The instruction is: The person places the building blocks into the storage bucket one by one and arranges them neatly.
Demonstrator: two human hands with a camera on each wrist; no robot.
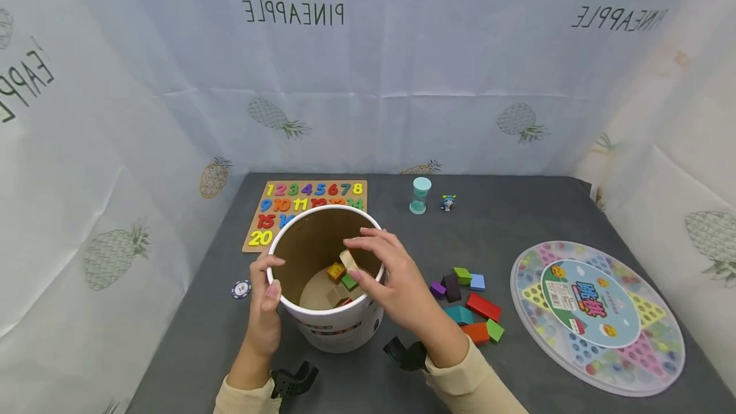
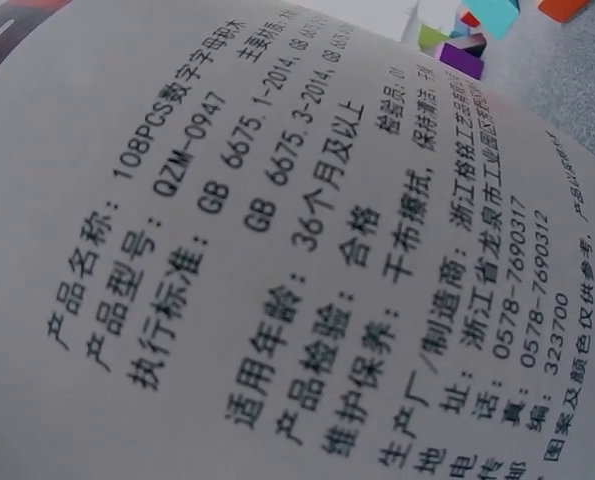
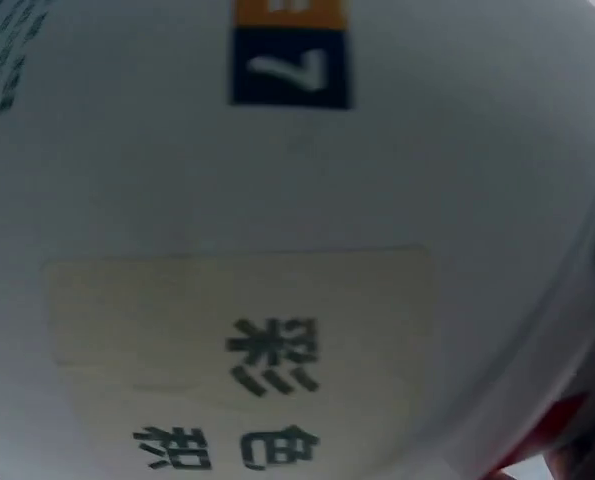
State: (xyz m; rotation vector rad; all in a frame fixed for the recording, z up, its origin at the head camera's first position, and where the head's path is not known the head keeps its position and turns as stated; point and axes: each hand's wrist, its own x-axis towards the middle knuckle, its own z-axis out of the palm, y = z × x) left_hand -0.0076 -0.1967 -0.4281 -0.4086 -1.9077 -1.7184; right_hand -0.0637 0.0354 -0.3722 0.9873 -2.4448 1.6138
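A white round bucket (image 1: 336, 332) stands on the dark table, its mouth tilted toward me. My left hand (image 1: 266, 308) grips the bucket's left rim, with fingertips over the edge. At the right rim, my right hand (image 1: 397, 280) pinches a pale wooden block (image 1: 348, 260) between thumb and fingers, over the opening. Inside lie several blocks, among them a yellow-orange block (image 1: 336, 271) and a green block (image 1: 349, 282). Printed bucket wall fills the left wrist view (image 2: 277, 250) and most of the right wrist view; neither clearly shows the fingers.
Several coloured blocks, including a red block (image 1: 483, 306), lie right of the bucket. Farther right is a round board-game disc (image 1: 531, 331). Behind stand a number board (image 1: 253, 235), a teal sand timer (image 1: 420, 195) and a small figurine (image 1: 448, 203). A poker chip (image 1: 241, 289) lies left.
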